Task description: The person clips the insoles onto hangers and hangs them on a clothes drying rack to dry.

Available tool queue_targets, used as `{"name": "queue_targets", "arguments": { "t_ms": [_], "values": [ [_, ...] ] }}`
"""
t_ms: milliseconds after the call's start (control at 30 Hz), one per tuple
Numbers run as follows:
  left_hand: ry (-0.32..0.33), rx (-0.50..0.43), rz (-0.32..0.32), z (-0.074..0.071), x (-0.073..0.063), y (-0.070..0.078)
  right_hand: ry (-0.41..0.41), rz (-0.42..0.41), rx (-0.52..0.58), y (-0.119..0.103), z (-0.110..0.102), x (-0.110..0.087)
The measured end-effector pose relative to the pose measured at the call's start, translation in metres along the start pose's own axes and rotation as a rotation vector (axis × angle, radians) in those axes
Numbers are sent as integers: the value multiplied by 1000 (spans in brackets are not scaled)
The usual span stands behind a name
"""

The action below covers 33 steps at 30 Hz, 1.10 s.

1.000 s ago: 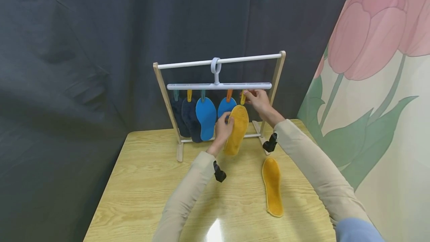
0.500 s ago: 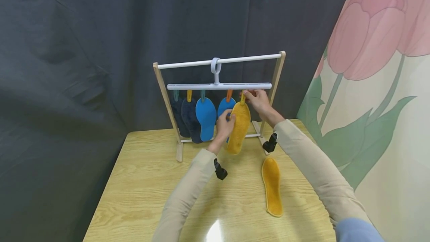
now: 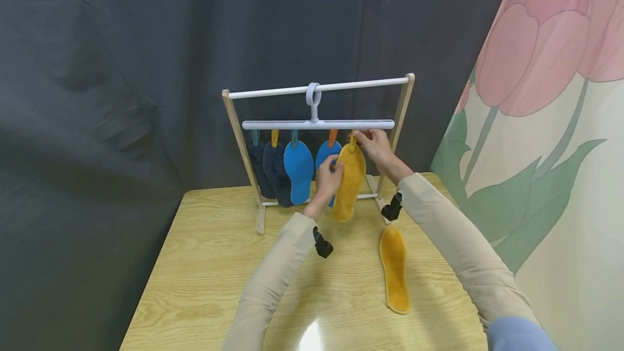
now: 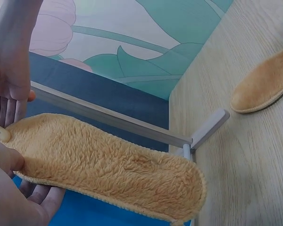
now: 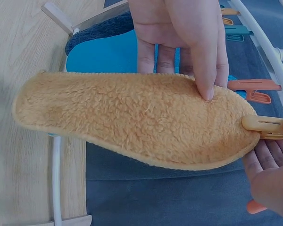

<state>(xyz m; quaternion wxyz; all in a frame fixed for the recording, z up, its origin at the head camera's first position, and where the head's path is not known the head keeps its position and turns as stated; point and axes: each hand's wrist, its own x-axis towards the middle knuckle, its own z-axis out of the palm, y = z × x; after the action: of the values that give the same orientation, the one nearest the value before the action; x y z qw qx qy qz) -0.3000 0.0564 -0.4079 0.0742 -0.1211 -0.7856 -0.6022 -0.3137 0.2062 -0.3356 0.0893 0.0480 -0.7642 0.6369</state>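
A fuzzy yellow insole [image 3: 349,188] hangs toe-up below the hanger's right half. My left hand [image 3: 328,177] pinches its left edge, thumb on the fleecy face and fingers behind, as the right wrist view shows. At its upper end, my right hand [image 3: 376,148] pinches a yellow clothespin [image 5: 264,125], whose tip overlaps the insole's edge. Just left of it, a blue insole [image 3: 327,151] hangs from an orange clothespin [image 3: 333,138], partly hidden by my left hand and the yellow insole. A second yellow insole [image 3: 395,270] lies on the table.
The white hanger [image 3: 273,125] hangs from a wood-and-white rack [image 3: 402,107]. On its left half hang another blue insole [image 3: 298,172] and two dark insoles [image 3: 278,177] from clothespins. An orange clip end [image 5: 256,206] shows beneath my right hand. The wooden table [image 3: 209,275] lies below.
My left hand has raised the yellow insole and shifted it slightly right, so its top now meets the yellow clothespin. My right hand has stayed in place.
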Motion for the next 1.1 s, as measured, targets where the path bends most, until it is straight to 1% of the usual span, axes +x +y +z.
{"name": "queue_targets", "arguments": {
  "t_ms": [133,333,500,667,833,933,1100],
  "values": [
    [-1,-1,-4,0,1,0,-8,1,0,1,0,1],
    [2,-3,-28,-1,1,-2,-51,9,-35,3,-1,0],
    [-5,-13,-35,-2,0,-5,-75,8,-6,5,0,1],
    [13,-20,-66,-2,-2,-5,-97,13,2,6,0,0],
    [34,-18,-98,1,-2,-8,-88,3,-7,8,1,-1],
    [42,-4,-97,2,-2,-9,-85,-14,-2,10,1,-1],
    [53,23,-82,4,-4,-12,-91,-34,35,14,1,-3]
  ]
}}
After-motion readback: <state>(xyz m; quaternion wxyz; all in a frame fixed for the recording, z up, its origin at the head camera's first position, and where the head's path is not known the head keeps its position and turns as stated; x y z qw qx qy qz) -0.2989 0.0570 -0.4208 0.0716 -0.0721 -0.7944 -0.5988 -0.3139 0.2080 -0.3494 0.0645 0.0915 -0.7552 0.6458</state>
